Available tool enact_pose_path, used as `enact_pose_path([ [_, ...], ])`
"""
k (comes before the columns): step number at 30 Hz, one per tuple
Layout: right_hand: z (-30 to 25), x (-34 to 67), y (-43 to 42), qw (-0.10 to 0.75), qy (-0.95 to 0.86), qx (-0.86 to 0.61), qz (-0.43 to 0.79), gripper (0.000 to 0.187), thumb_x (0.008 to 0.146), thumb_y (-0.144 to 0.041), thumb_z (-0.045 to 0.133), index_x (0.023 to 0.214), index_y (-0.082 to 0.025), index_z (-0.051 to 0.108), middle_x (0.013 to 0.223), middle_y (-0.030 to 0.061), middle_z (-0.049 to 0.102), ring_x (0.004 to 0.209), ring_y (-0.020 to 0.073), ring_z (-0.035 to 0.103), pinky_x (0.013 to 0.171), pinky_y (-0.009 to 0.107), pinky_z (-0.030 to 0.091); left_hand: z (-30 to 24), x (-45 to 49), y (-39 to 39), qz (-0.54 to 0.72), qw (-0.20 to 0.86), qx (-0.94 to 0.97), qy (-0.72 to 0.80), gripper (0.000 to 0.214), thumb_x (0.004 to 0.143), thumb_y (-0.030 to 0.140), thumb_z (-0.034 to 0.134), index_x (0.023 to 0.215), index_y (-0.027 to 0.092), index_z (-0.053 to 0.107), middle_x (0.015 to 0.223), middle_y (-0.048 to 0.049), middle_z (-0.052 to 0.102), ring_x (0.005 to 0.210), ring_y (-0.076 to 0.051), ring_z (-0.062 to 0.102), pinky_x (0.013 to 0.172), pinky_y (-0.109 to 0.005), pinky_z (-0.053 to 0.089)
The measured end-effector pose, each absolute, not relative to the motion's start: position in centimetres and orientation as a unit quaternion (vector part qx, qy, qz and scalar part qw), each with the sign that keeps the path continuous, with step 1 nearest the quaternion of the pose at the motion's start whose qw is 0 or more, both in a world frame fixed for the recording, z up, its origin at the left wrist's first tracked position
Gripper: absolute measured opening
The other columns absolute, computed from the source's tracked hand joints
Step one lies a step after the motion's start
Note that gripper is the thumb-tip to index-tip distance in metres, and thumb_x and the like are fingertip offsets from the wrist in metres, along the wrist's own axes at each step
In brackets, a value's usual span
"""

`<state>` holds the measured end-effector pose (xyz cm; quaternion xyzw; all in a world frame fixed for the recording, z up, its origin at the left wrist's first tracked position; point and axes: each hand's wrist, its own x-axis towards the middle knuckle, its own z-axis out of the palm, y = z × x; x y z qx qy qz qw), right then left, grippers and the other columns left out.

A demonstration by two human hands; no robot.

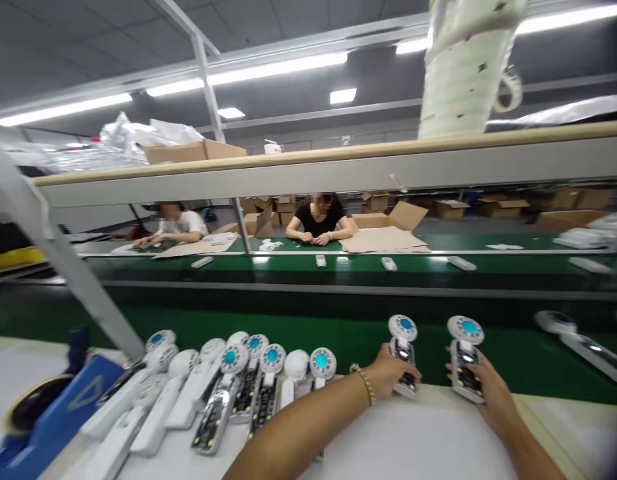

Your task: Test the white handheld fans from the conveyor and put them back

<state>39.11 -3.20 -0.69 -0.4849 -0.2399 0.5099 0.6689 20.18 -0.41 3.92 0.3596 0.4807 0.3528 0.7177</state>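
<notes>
My left hand (385, 375) is closed around the handle of a white handheld device (403, 327) with a round, blue-centred head. Its handle is uncovered, with a dark circuit board and a small light showing. In my right hand (494, 393) is a second such handheld device (465, 330), also uncovered and lit. Both are held upright over the near edge of the green conveyor belt (348, 333). Left of my left forearm lies a crowded group of similar devices (271, 360), some with boards exposed, others showing smooth white handles (155, 420).
A blue tape dispenser (63, 413) stands at the left. Another device (588, 343) lies on the belt at right. An overhead shelf (308, 175) carries a pale green mug (468, 73) and a cardboard box (195, 151). Two people sit across the line beside flattened cardboard (383, 239).
</notes>
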Motion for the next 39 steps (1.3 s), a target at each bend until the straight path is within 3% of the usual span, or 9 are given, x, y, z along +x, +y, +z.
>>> enact_pose_path([
  [3,-1.1,38.5,-3.8,0.637,-0.248,-0.505,0.528,0.06,0.061,-0.028,0.066,0.12,-0.031,0.051,0.111,0.0021,0.063,0.074,0.021,0.067,0.061,0.03,0.055,5.1,16.9,-4.3,0.339,0.782,0.339,0.399,0.057,0.051,0.011,0.066,0.1,0.02,0.038,0.076,-0.0025,0.06,0.053,-0.017,0.061,0.047,-0.033,0.051],
  [6,-1.6,37.4,-5.4,0.59,-0.272,-0.522,0.553,0.067,0.061,-0.032,0.068,0.125,-0.032,0.048,0.11,0.0051,0.064,0.078,0.0255,0.067,0.061,0.033,0.056,6.3,12.2,-7.6,0.373,0.796,0.336,0.337,0.053,0.059,0.022,0.065,0.103,0.022,0.036,0.094,-0.0069,0.059,0.061,-0.018,0.064,0.051,-0.036,0.053],
  [11,-2.3,35.3,-9.8,0.508,-0.291,-0.556,0.59,0.089,0.058,-0.041,0.07,0.137,-0.027,0.03,0.083,0.008,0.071,0.074,0.0305,0.067,0.061,0.039,0.055,7.2,2.5,-11.7,0.481,0.714,0.335,0.383,0.051,0.065,0.017,0.062,0.109,0.023,0.037,0.104,-0.0078,0.058,0.066,-0.019,0.065,0.052,-0.033,0.054],
  [14,-1.8,33.5,-11.8,0.489,-0.301,-0.558,0.599,0.09,0.06,-0.043,0.069,0.138,-0.024,0.029,0.084,0.009,0.072,0.078,0.0309,0.067,0.067,0.039,0.055,7.4,-2.3,-13.5,0.529,0.657,0.319,0.431,0.046,0.072,0.018,0.059,0.114,0.021,0.04,0.099,-0.0084,0.061,0.072,-0.02,0.065,0.058,-0.032,0.054],
  [21,-0.1,28.6,-12.7,0.497,-0.291,-0.552,0.604,0.082,0.064,-0.041,0.065,0.137,-0.025,0.032,0.099,0.0106,0.069,0.088,0.0314,0.065,0.072,0.041,0.054,6.0,-6.4,-15.4,0.635,0.575,0.268,0.442,0.054,0.064,0.019,0.071,0.111,0.02,0.044,0.111,-0.0076,0.059,0.086,-0.02,0.064,0.072,-0.032,0.053],
  [28,-0.3,25.2,-13.9,0.504,-0.311,-0.56,0.579,0.067,0.065,-0.048,0.063,0.127,-0.027,0.046,0.117,0.0128,0.061,0.093,0.0332,0.063,0.069,0.041,0.054,5.2,-7.4,-15.7,0.614,0.6,0.272,0.434,0.052,0.067,0.021,0.068,0.112,0.021,0.043,0.091,-0.0052,0.063,0.07,-0.019,0.065,0.065,-0.036,0.053],
  [36,-1.0,25.7,-14.0,0.47,-0.303,-0.565,0.607,0.076,0.064,-0.049,0.066,0.131,-0.027,0.039,0.11,0.015,0.064,0.088,0.0335,0.064,0.068,0.043,0.053,5.0,-7.6,-15.9,0.602,0.626,0.276,0.413,0.051,0.068,0.02,0.067,0.114,0.021,0.044,0.095,-0.006,0.063,0.08,-0.022,0.065,0.071,-0.037,0.052],
  [39,-1.2,25.9,-13.8,0.47,-0.301,-0.56,0.612,0.079,0.062,-0.049,0.068,0.132,-0.028,0.038,0.119,0.0154,0.058,0.091,0.0344,0.063,0.068,0.043,0.053,5.0,-7.4,-15.8,0.595,0.63,0.279,0.414,0.051,0.069,0.019,0.067,0.114,0.02,0.045,0.093,-0.0065,0.063,0.077,-0.021,0.065,0.069,-0.036,0.052],
])
